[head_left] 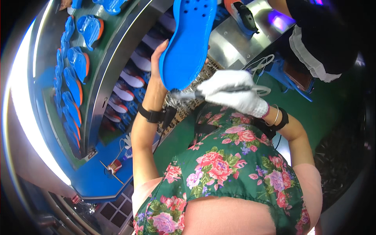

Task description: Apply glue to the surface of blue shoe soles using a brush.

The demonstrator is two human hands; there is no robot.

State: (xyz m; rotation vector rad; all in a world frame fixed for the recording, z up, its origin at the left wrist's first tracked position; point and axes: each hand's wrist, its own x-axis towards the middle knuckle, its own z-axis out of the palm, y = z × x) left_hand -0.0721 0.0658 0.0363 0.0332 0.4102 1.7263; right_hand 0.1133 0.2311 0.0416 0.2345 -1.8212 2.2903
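My bare left hand grips a bright blue shoe sole, thumb along its left edge and fingertips just showing at the right. The sole's raised rim faces up, and small dark holes dot its far end. A white knitted glove covers my right hand, which is closed around a slim pen-shaped tool. Its grey front part is smeared and lies close to the sole's near end; whether they touch I cannot tell. A pale cord shows just behind the glove.
On the left, a green conveyor belt in a metal frame carries several blue and orange shoe pieces. More soles sit on a shelf beneath. Another shoe lies on a metal surface. A blue stool-like frame stands at right.
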